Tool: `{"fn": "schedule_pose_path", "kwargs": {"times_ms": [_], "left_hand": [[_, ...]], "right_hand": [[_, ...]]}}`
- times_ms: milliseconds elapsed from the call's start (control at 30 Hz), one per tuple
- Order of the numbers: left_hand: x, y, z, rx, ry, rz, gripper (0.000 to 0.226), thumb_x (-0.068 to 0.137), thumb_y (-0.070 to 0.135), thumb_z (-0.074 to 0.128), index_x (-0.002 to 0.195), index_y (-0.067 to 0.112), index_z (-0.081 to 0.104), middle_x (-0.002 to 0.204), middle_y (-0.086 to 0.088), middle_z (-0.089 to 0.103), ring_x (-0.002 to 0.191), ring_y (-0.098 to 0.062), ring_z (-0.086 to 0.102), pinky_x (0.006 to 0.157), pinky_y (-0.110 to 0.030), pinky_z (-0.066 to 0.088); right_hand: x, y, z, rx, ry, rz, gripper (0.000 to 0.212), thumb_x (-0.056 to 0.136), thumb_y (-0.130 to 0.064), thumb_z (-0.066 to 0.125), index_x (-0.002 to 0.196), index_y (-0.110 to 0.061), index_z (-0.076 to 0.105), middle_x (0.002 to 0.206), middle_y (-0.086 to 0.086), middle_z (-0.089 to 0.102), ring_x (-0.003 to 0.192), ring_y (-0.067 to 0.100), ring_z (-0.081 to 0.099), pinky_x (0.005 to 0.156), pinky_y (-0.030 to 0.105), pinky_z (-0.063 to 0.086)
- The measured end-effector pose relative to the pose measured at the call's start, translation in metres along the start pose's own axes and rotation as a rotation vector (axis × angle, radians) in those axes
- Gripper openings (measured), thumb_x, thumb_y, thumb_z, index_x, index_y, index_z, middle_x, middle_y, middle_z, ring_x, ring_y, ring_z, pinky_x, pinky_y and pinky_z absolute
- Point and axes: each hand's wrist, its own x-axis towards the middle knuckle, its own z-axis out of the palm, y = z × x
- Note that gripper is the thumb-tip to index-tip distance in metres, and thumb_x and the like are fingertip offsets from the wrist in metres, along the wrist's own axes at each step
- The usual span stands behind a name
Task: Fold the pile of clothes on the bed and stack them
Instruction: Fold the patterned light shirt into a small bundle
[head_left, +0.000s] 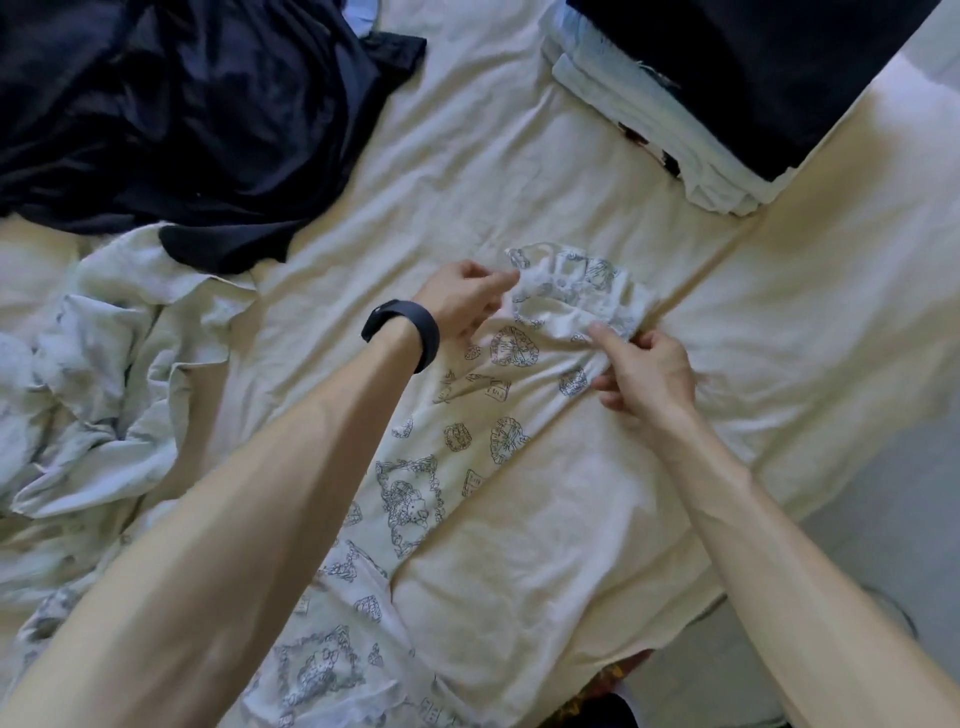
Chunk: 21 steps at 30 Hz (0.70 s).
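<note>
My left hand (464, 303) and right hand (645, 375) pinch the printed cloth (501, 415) at 12 o'clock. A loose pinch could bunch it.

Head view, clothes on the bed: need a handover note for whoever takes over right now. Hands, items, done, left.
Left hand: pinches the bunched far end of the cream printed garment.
Right hand: pinches the same end from the other side.
The garment lies lengthwise on the cream bed sheet, not yet folded.
Done: folded stack at far right, dark navy piece on top.
Left: this garment, the crumpled dark navy garment far left, the crumpled pale garment near left; then stack them.
</note>
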Motion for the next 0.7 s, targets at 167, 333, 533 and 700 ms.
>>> {"fn": "schedule_pose_path", "kwargs": {"times_ms": [167, 333, 533, 700], "left_hand": [[0.019, 0.033, 0.018, 0.291, -0.066, 0.055, 0.031, 0.087, 0.046, 0.073, 0.084, 0.016, 0.067, 0.072, 0.001, 0.066, 0.064, -0.018, 0.058, 0.056, -0.024, 0.046], [0.035, 0.082, 0.017, 0.150, 0.191, 0.399, 0.008, 0.095, 0.032, 0.066, 0.087, 0.030, 0.066, 0.062, 0.020, 0.058, 0.060, -0.003, 0.053, 0.056, -0.020, 0.040], [0.038, 0.089, 0.019, 0.265, 0.096, 0.371, 0.011, 0.098, 0.028, 0.063, 0.106, 0.022, 0.066, 0.085, 0.003, 0.066, 0.073, -0.015, 0.061, 0.065, -0.025, 0.050], [0.010, 0.030, 0.018, 0.345, 0.329, 0.232, 0.024, 0.097, 0.040, 0.059, 0.112, 0.022, 0.060, 0.097, 0.005, 0.064, 0.085, -0.011, 0.061, 0.074, -0.025, 0.046]], "right_hand": [[0.014, -0.020, 0.008, 0.054, -0.046, -0.005, 0.033, 0.087, -0.039, 0.077, 0.097, -0.008, 0.071, 0.059, -0.002, 0.063, 0.043, 0.007, 0.055, 0.045, 0.026, 0.047], [0.028, -0.038, -0.001, 0.174, 0.003, -0.276, 0.022, 0.088, -0.039, 0.076, 0.079, -0.022, 0.066, 0.057, -0.009, 0.064, 0.048, 0.008, 0.061, 0.051, 0.029, 0.049], [0.043, -0.022, -0.002, -0.392, 0.184, -0.215, 0.046, 0.090, -0.058, 0.064, 0.107, -0.015, 0.069, 0.108, 0.011, 0.073, 0.106, 0.034, 0.065, 0.077, 0.035, 0.044], [0.026, -0.019, 0.008, -0.363, 0.354, -0.518, 0.059, 0.090, -0.039, 0.071, 0.132, -0.005, 0.049, 0.128, 0.021, 0.053, 0.106, 0.033, 0.057, 0.080, 0.031, 0.036]]}}
